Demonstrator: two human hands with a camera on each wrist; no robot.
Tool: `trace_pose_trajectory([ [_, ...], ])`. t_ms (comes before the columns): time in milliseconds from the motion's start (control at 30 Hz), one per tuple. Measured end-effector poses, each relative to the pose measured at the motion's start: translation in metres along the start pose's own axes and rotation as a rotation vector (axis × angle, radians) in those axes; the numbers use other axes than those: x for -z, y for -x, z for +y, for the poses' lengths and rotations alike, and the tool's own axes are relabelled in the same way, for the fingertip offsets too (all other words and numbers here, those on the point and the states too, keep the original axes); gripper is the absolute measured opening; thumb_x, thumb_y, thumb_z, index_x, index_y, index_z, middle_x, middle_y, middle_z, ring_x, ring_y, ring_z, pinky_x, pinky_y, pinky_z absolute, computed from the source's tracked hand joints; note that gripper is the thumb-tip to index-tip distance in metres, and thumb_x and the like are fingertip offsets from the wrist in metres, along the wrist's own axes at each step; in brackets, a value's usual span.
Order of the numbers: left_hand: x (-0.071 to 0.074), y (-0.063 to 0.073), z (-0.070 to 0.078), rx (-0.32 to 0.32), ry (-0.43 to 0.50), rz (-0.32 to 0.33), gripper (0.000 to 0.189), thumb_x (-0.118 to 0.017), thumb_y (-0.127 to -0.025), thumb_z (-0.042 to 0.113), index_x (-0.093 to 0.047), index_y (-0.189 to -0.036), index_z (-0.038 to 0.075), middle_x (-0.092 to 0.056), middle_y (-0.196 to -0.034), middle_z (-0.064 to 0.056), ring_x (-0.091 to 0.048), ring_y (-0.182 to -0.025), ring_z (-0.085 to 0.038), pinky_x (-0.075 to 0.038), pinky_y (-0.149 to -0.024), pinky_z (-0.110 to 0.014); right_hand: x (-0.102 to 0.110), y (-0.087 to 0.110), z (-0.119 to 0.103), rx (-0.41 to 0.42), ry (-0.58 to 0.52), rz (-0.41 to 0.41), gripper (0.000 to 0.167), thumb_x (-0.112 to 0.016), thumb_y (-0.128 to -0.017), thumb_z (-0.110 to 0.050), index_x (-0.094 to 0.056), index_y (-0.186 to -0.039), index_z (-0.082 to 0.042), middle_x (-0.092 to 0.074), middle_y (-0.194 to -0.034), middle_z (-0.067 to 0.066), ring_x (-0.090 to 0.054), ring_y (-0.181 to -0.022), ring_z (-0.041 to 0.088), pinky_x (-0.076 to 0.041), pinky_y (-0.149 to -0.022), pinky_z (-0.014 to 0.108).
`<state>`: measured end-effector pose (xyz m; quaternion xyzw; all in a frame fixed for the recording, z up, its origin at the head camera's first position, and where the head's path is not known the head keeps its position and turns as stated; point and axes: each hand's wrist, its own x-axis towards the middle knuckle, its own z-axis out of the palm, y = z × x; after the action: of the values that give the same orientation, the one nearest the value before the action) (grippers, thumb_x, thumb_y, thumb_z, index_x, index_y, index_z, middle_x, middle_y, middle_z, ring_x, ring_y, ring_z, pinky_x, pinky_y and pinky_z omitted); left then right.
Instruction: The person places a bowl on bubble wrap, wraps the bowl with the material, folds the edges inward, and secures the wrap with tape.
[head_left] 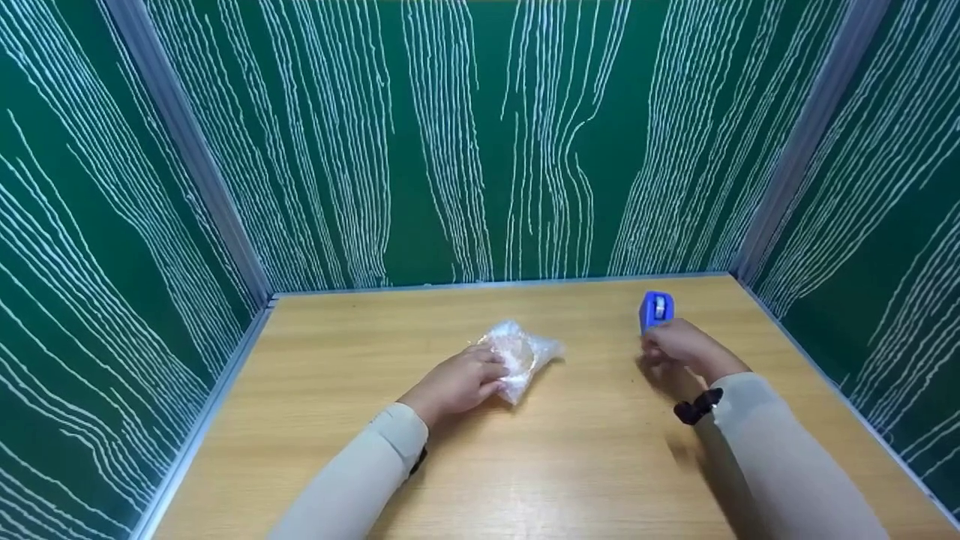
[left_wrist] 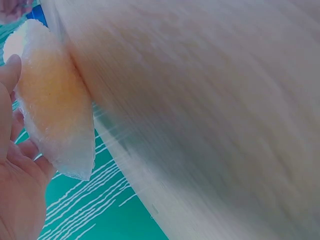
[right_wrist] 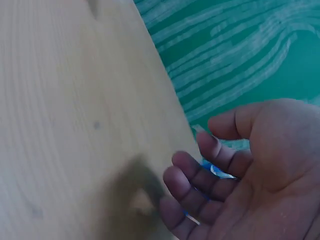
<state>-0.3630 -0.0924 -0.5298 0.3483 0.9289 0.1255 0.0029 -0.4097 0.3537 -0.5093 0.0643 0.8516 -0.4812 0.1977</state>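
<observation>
A translucent bubble-wrap package (head_left: 517, 352) lies near the middle of the table, and my left hand (head_left: 463, 381) holds its left side. In the left wrist view, an orange-tinted area shows through the package (left_wrist: 55, 95), with the thumb on its near face and the other fingers beneath. Farther right stands a blue tape dispenser (head_left: 646, 311) with a roll in it. Just in front of it is my right hand (head_left: 686, 349), fingers curled. The right wrist view shows a small clear scrap, seemingly tape (right_wrist: 198, 129), pinched between thumb and index finger.
The wooden table (head_left: 360, 465) has a metal-edged border. Green panels with white wavy lines (head_left: 435, 150) rise behind it and at both sides, joined by metal corner posts (head_left: 795, 142). A dark band (head_left: 697, 406) sits on the right wrist.
</observation>
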Motion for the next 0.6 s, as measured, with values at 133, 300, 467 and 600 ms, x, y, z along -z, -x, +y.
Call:
trace_pose_trajectory([
  [133,0.001,-0.001,0.000,-0.004,-0.005,0.000,0.040,-0.064,-0.117,0.039,-0.076,-0.151,0.021,-0.067,-0.162,-0.003,-0.051,-0.164,-0.026,-0.035,-0.141,-0.044,-0.020,-0.002,-0.027,0.188,0.187,-0.031,0.045,-0.052,-0.118,-0.031,-0.064,-0.139,0.007,-0.074,-0.115,0.014,-0.069,-0.111,0.030,-0.061,-0.100,0.045],
  [300,0.001,-0.001,-0.001,0.001,-0.004,-0.007,0.041,-0.063,-0.117,0.041,-0.076,-0.151,0.022,-0.065,-0.164,-0.004,-0.051,-0.164,-0.026,-0.034,-0.141,-0.045,-0.052,0.000,-0.061,0.329,0.305,-0.100,0.042,-0.055,-0.118,-0.034,-0.068,-0.141,-0.001,-0.075,-0.135,0.022,-0.071,-0.127,0.038,-0.062,-0.108,0.051],
  [467,0.000,0.000,-0.001,-0.016,-0.025,0.016,0.038,-0.065,-0.117,0.037,-0.077,-0.149,0.021,-0.065,-0.165,-0.006,-0.050,-0.165,-0.028,-0.034,-0.141,-0.046,-0.087,-0.004,-0.096,0.500,0.489,-0.196,0.023,-0.058,-0.117,-0.025,-0.072,-0.118,-0.007,-0.074,-0.121,0.021,-0.071,-0.114,0.036,-0.060,-0.098,0.046],
  [600,0.000,-0.001,-0.002,-0.030,-0.025,0.025,0.038,-0.066,-0.116,0.037,-0.077,-0.149,0.020,-0.065,-0.165,-0.006,-0.051,-0.164,-0.026,-0.032,-0.142,-0.044,-0.112,-0.007,-0.120,0.601,0.631,-0.285,0.017,-0.057,-0.115,-0.019,-0.069,-0.106,-0.010,-0.069,-0.101,0.012,-0.065,-0.096,0.024,-0.055,-0.090,0.041],
])
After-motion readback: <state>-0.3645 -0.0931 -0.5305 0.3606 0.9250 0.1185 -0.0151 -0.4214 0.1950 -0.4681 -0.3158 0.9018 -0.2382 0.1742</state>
